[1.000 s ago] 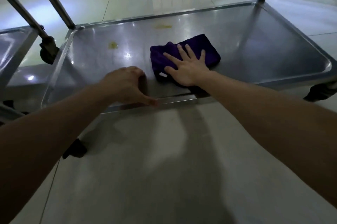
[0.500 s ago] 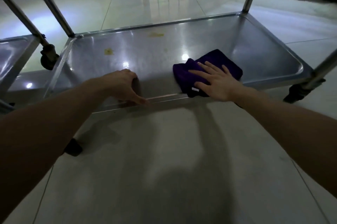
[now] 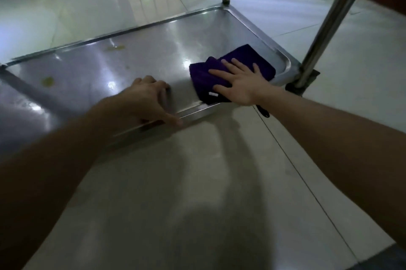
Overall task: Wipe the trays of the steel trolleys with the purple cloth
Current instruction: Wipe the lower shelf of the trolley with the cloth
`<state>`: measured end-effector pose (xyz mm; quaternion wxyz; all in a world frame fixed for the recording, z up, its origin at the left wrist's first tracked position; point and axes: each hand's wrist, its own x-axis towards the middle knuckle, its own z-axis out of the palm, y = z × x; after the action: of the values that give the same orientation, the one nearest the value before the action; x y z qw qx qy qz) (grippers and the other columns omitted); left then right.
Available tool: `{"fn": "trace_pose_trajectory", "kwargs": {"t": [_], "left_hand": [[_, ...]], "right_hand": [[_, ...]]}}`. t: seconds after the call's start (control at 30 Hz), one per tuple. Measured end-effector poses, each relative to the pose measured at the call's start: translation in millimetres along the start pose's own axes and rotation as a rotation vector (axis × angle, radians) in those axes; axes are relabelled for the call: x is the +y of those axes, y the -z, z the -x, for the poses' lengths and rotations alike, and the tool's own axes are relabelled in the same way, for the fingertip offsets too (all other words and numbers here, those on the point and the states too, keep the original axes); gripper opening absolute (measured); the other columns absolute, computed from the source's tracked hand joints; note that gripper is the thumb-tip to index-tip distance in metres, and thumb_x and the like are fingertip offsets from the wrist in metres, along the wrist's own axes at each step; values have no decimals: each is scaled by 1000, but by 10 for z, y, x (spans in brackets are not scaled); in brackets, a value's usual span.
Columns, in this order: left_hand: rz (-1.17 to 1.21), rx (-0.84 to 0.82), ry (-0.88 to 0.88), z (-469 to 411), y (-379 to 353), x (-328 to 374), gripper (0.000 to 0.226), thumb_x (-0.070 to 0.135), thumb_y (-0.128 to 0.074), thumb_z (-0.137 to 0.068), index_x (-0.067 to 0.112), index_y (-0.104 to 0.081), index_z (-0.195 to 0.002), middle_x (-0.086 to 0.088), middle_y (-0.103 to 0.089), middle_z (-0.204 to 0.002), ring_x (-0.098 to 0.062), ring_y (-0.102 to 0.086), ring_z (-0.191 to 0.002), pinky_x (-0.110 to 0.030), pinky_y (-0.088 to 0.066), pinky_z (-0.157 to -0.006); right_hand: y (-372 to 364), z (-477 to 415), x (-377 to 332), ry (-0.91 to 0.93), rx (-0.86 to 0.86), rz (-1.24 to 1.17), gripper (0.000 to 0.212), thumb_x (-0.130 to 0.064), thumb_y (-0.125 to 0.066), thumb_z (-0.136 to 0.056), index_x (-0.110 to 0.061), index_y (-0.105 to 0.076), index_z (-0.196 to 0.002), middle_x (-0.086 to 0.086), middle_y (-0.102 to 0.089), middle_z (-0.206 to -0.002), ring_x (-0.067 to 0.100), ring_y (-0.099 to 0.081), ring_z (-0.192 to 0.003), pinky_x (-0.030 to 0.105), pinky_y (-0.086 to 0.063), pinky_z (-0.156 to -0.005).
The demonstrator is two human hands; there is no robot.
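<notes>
Steel on every side: the shallow rectangular steel tray (image 3: 153, 54) that forms a trolley's bottom shelf carries the folded purple cloth (image 3: 241, 55) in its near right corner, just inside the rounded rim. The right hand (image 3: 239, 83) lies flat on the cloth, fingers straight and spread, pressing it to the metal rather than clutching it. The left hand (image 3: 145, 98) grasps the tray's near rim, fingers curled over the edge into the tray and thumb stretched along the outside, apparently steadying the trolley.

The step in hand looks like wiping this lowest tray, with the right end under the cloth at present. Two yellowish stains sit well apart from the cloth: one near the left end (image 3: 48, 81), one close to the far rim (image 3: 116, 47). The next move probably calls for sweeping the cloth leftward and away under firm palm pressure, with the left hand bracing so the trolley does not roll on the pale tiled floor (image 3: 175, 182).
</notes>
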<state>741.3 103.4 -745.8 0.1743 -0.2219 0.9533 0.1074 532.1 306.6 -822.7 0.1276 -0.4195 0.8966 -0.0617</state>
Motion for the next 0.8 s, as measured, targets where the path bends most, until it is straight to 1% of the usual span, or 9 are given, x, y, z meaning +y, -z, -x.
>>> {"fn": "trace_pose_trajectory", "kwargs": {"t": [0.07,0.1,0.2,0.3,0.4,0.5,0.63,0.73,0.8], "left_hand": [[-14,-4,-9,-34,16,-64,161,113,-58,-18,42,-40,-161,0,-38,-160,-31,-35,-148,-53,-39,-123],[-14,1,-18,-43,8,-88,162,115,-54,-16,43,-41,-161,1,-38,-161,-31,-35,-147,-54,-39,-123],[-23,26,-39,-43,-38,-145,155,112,-54,-24,44,-39,-162,3,-38,-162,-29,-34,-147,-53,-38,-123],[-41,32,-58,-37,-81,-185,154,114,-48,-29,45,-32,-166,6,-32,-167,-27,-28,-151,-48,-32,-125],[-59,20,-75,-39,-91,-192,158,117,-39,-31,42,-25,-170,6,-26,-171,-26,-23,-155,-48,-28,-126],[-77,27,-82,-32,-107,-175,157,116,-39,-35,41,-22,-171,4,-25,-173,-27,-24,-155,-49,-30,-125],[-64,55,-93,-3,-118,-134,149,113,-55,-47,36,-25,-171,2,-28,-173,-29,-26,-156,-51,-31,-124],[21,140,-63,105,-176,-126,155,112,-58,-42,29,-29,-169,1,-34,-172,-26,-32,-156,-50,-34,-125],[74,236,-61,240,-271,-158,150,111,-61,-46,28,-31,-168,0,-39,-169,-25,-38,-154,-49,-37,-125]], "right_hand": [[80,-56,324,-67,7,-1,73,-85,-22,-97,-62,-9,-165,-13,6,-182,16,11,-167,68,12,-128],[115,-97,457,-95,7,1,74,-86,-21,-95,-63,-8,-165,-13,6,-182,17,11,-167,68,12,-128],[180,-295,647,-145,14,-1,81,-91,-18,-89,-64,-8,-164,-12,7,-182,18,12,-167,69,13,-127],[231,-591,604,-179,25,-6,84,-93,-15,-86,-63,-5,-164,-6,10,-182,24,16,-167,72,15,-125],[295,-875,373,-207,10,6,82,-93,-16,-92,-60,-1,-166,0,15,-182,33,20,-165,77,18,-121],[250,-1020,-39,-141,-10,23,83,-93,-17,-94,-58,1,-167,2,16,-181,35,22,-165,78,18,-120],[57,-900,-491,2,-12,37,79,-88,-19,-96,-57,-3,-168,-2,12,-182,29,17,-166,74,17,-122],[-40,-608,-517,92,-5,21,72,-80,-20,-102,-56,-7,-168,-6,7,-182,22,14,-167,69,15,-126],[-79,-363,-464,135,-3,30,71,-77,-18,-102,-55,-10,-169,-9,4,-182,18,11,-167,67,12,-128]]}}
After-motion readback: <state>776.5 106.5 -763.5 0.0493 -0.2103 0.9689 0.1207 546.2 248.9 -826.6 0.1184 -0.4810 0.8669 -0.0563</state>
